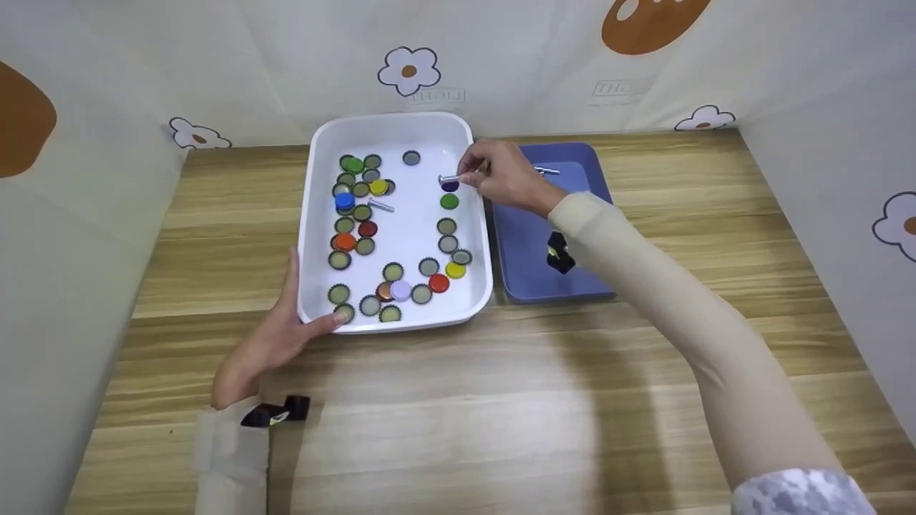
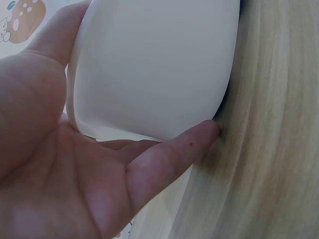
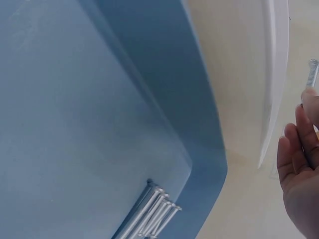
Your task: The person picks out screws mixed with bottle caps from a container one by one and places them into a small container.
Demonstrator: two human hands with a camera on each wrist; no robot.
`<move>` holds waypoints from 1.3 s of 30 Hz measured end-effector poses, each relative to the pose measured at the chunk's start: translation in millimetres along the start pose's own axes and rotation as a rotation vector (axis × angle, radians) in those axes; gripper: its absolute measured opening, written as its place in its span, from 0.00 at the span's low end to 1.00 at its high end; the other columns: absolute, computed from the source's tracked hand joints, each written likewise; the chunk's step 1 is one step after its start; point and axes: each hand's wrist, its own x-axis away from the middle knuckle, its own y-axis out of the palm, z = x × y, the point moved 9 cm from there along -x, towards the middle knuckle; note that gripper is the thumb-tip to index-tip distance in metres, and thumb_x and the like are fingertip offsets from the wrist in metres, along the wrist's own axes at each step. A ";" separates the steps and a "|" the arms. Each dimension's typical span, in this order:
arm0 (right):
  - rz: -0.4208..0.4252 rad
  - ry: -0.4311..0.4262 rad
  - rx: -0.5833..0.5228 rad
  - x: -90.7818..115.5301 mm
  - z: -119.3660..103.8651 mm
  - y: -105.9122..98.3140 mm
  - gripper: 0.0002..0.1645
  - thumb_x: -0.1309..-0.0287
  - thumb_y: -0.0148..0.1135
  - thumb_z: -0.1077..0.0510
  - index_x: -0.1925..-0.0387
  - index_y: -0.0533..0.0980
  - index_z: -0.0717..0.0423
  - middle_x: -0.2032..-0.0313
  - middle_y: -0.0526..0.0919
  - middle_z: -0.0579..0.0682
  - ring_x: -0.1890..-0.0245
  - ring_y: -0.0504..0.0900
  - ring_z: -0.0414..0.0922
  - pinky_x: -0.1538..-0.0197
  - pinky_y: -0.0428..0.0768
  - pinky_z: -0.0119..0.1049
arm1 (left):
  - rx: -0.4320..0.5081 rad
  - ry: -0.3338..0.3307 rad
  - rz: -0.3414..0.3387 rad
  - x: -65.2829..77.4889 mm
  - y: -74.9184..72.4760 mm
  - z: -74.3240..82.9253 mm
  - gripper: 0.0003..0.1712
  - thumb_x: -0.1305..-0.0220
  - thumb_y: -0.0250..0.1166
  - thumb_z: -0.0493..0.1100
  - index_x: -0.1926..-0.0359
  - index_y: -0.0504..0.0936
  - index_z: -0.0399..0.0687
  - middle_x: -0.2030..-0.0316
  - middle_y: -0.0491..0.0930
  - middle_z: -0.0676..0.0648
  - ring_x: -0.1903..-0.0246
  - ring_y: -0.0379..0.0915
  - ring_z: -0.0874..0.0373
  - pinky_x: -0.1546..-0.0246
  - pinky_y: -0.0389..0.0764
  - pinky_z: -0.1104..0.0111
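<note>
My right hand pinches a silver screw between thumb and fingertips, over the right side of the white tray. A dark blue bottle cap shows just below that screw. With its thumb over the rim and fingers along the outside, my left hand grips the tray's near left corner. Bottle caps lie in the tray, many with the grey inner side up, others red, green, yellow or blue. Another screw lies among the caps on the left.
The blue tray stands close to the white tray's right side. Several screws lie bunched in it. Behind the wooden table hangs a pale sheet with printed flowers.
</note>
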 end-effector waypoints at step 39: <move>0.135 0.092 -0.108 25.4 79.6 -34.2 0.05 0.39 0.65 0.62 0.64 0.84 0.61 0.70 0.80 0.46 0.70 0.76 0.38 0.67 0.75 0.25 | -0.039 -0.026 -0.014 3.5 -2.1 0.5 0.69 0.33 0.66 0.52 0.27 0.10 0.63 0.20 0.28 0.38 0.22 0.36 0.34 0.21 0.36 0.43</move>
